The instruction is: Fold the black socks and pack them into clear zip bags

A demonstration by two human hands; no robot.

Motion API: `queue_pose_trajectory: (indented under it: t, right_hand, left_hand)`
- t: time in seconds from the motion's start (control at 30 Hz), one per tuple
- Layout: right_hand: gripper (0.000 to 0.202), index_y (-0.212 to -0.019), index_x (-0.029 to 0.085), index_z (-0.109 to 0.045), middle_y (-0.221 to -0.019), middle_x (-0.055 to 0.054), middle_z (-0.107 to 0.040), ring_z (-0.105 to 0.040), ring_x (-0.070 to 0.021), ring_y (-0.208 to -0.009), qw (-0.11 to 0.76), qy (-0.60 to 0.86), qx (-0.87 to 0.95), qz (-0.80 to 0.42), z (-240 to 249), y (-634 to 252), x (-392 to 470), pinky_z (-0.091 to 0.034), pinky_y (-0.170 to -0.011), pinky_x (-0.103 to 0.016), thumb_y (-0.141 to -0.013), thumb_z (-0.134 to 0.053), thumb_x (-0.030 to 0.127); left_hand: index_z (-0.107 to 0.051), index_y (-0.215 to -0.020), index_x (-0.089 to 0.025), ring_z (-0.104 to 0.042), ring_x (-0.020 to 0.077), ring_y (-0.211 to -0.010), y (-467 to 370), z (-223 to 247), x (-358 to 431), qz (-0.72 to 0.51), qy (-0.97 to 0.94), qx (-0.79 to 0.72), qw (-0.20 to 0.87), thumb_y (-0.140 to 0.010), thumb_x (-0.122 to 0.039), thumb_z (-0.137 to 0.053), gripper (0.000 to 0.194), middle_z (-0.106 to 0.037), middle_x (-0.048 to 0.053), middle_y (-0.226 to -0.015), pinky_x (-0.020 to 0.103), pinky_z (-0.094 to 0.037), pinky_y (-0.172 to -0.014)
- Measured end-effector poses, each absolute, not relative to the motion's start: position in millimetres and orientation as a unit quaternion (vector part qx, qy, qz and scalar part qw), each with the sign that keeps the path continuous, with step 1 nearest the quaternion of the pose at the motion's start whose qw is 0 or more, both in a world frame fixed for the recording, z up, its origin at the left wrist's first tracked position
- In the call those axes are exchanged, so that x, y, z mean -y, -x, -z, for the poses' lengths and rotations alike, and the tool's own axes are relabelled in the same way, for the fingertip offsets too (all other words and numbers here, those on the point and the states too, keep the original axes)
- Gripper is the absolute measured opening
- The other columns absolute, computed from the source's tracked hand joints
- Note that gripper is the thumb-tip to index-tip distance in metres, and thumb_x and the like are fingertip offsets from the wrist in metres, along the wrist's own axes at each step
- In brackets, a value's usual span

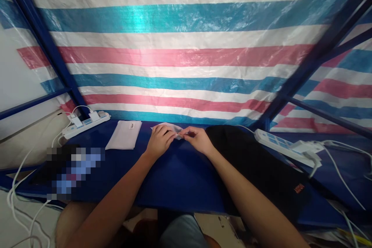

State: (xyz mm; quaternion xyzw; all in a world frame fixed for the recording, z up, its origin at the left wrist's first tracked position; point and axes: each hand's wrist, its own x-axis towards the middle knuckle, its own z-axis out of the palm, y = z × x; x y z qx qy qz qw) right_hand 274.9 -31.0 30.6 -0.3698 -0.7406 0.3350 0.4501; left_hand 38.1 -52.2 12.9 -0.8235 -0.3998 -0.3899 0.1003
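Observation:
A small, whitish, translucent plastic bag (173,127) lies at the back middle of the dark blue table (171,178). Over its left part rests my left hand (161,138), fingers curled and pressed on it. My right hand (199,139) pinches the bag's right edge between thumb and index finger. The fingertips of both hands almost meet at the bag's near edge. What is inside the bag, if anything, I cannot make out. To the left of my left hand lies a flat white packet (124,135) with a small barcode label.
White power strips stand at the back left (87,124) and right (286,147), with plugs and trailing cables. A black cloth (255,166) covers the table's right part. A pixelated item (78,170) lies at the left. Behind hangs a striped tarpaulin (180,58) between blue metal posts.

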Motion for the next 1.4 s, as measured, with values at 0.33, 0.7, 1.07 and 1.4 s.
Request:
queue_pose_trajectory:
  t: [0.33,0.7,1.07,1.4]
  right_hand:
    - [0.024,-0.090,0.025,-0.075,-0.098,-0.005,-0.081,-0.076,-0.0262,-0.091,0.514,0.426,0.692,-0.273,-29.1,-312.2,0.4,-0.062,-0.089,-0.041,-0.087,-0.078,0.048]
    - [0.024,-0.121,0.028,-0.079,-0.116,-0.008,-0.076,-0.069,-0.0278,-0.106,0.382,0.352,0.853,-0.053,-17.5,-300.6,9.6,-0.057,-0.097,-0.044,-0.102,-0.066,0.030]
    - [0.025,-0.108,0.024,-0.082,-0.101,-0.008,-0.077,-0.068,-0.0246,-0.100,0.177,0.428,0.884,0.056,-25.7,-286.7,27.0,-0.046,-0.092,-0.036,-0.107,-0.058,0.022]
    - [0.024,-0.100,0.022,-0.078,-0.103,-0.009,-0.075,-0.068,-0.0237,-0.096,0.114,0.510,0.852,0.035,-29.5,-270.5,39.8,-0.042,-0.085,-0.032,-0.107,-0.055,0.022]
  left_hand:
    - [-0.073,-0.107,-0.025,-0.061,0.0296,-0.117,4.8,-14.2,38.3,0.418,0.755,0.491,0.118,-0.107,-0.032,-0.058,0.016,-0.073,0.009,-0.118,0.048,-0.044,-0.101]
    - [-0.073,-0.119,-0.024,-0.065,0.0249,-0.114,-6.8,-0.3,36.8,0.369,0.823,0.421,0.099,-0.105,-0.024,-0.061,0.019,-0.073,0.007,-0.118,0.042,-0.049,-0.101]
    - [-0.072,-0.113,-0.020,-0.069,0.0241,-0.108,-29.2,8.7,49.0,0.281,0.857,0.413,0.124,-0.103,-0.011,-0.054,0.022,-0.076,0.007,-0.117,0.040,-0.054,-0.096]
    - [-0.067,-0.103,-0.020,-0.064,0.0245,-0.095,-37.7,6.7,59.4,0.196,0.849,0.471,0.133,-0.103,-0.009,-0.050,0.021,-0.070,0.007,-0.099,0.038,-0.050,-0.083]
